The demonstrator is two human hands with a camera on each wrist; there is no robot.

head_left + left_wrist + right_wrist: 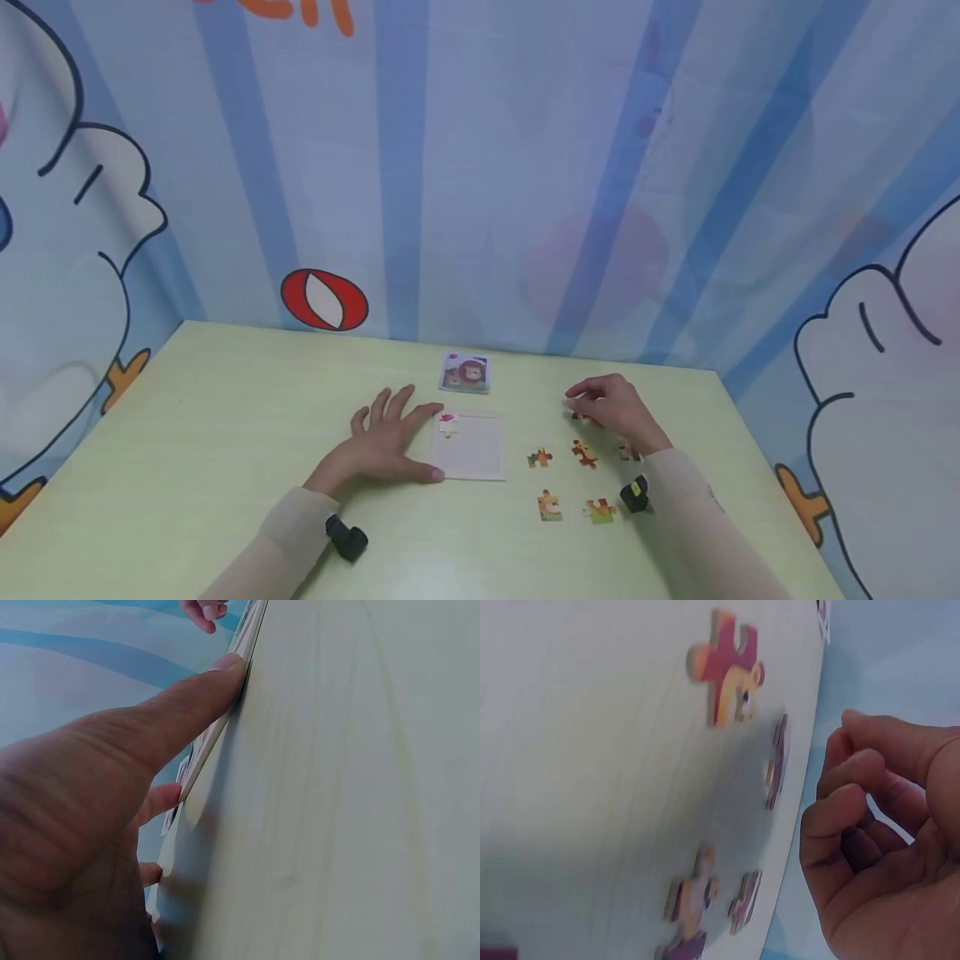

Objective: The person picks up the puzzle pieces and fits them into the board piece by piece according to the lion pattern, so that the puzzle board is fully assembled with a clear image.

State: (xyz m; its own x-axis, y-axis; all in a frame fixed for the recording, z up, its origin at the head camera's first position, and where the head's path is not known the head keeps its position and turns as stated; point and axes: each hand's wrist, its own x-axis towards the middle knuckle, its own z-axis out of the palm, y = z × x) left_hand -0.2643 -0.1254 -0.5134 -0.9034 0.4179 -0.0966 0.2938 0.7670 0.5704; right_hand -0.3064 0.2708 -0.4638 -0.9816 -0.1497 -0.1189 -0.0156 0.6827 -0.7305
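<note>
My left hand (382,442) rests at the left side of a shallow white puzzle tray (476,454), its fingers spread. The index finger touches the upper left corner and the thumb (225,671) presses the lower one. One puzzle piece (448,426) with a pink patch lies in the tray's upper left corner. Over the table to the right hovers my right hand (615,408), its fingers loosely bent and nothing seen between them. A puzzle piece (577,415) shows partly beneath it. In the right wrist view, an orange and maroon piece (731,675) lies apart from the fingers.
Several loose puzzle pieces lie right of the tray, among them an orange figure piece (584,454) and one with a green edge (600,511). A small lion picture card (465,372) lies behind the tray. A printed curtain (480,208) hangs along the table's back edge.
</note>
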